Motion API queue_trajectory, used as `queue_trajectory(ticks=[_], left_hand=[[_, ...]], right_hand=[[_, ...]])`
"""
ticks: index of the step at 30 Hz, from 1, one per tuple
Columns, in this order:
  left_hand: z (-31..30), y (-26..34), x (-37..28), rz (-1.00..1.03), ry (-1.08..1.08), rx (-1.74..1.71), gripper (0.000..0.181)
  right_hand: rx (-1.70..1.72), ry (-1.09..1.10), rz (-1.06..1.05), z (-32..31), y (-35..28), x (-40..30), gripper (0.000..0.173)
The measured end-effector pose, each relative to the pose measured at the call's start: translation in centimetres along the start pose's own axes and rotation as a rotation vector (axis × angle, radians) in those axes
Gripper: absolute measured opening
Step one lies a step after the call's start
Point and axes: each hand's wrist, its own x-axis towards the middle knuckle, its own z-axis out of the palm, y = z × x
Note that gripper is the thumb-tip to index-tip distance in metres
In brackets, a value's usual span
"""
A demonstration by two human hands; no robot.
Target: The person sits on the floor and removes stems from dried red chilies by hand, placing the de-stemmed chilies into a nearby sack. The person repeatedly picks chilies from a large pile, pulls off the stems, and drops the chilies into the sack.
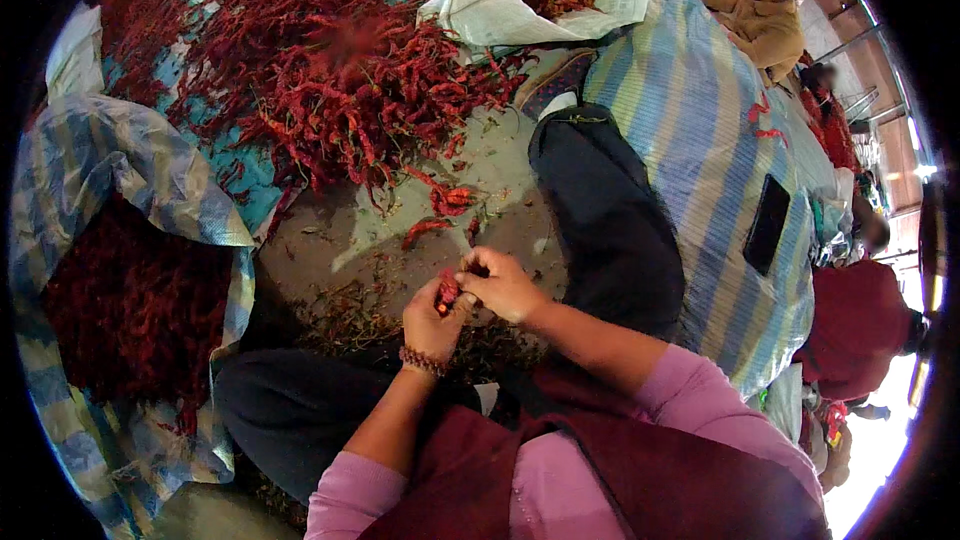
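My left hand (pixel 436 319), with a beaded bracelet at its wrist, holds a dried red chili pepper (pixel 448 286) between its fingers. Close against it, my right hand (pixel 501 283) has thumb and fingertips pinched together at the pepper; whether it grips a stem is too small to tell. Several loose chilies (pixel 450 200) lie on the ground just beyond the hands. A large heap of dried red chilies (pixel 360 97) spreads past them. Under and around my hands, stems and leafy scraps (pixel 360 326) cover the floor.
An open striped woven sack (pixel 244 262) of dark red chilies stands at my left. A full striped sack (pixel 675 165) bearing a black phone (pixel 766 225) lies right of my bent leg. Beyond the heap is a white sack (pixel 487 7) with chilies. Other people sit at the right.
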Motion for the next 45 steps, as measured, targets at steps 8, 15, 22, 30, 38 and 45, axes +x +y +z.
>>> queue_trajectory(ticks=[8,15,22,30,38,45], left_hand=[[-0.2,-1.1,-0.4,0.319,-0.018,0.453,0.019],[1.2,-0.3,-1.0,0.396,-0.072,0.234,0.016],[0.4,-0.3,0.3,-0.394,-0.091,-0.489,0.015],[-0.5,-2.7,1.0,-0.348,0.017,-0.364,0.024],[-0.4,-1.5,-0.1,0.164,-0.072,0.423,0.024],[-0.1,-1.1,-0.2,0.228,-0.114,0.312,0.014]], right_hand=[[0.012,0.003,-0.226,-0.2,1.2,-2.9,0.009],[0.118,0.061,0.169,-1.7,5.3,1.0,0.020],[-0.604,0.280,-0.119,-4.1,3.5,6.8,0.028],[-0.522,0.121,-0.201,-3.1,3.2,6.5,0.019],[0.009,-0.057,-0.162,-0.1,1.1,-1.3,0.013],[-0.128,-0.151,-0.231,-0.8,0.8,-0.8,0.015]])
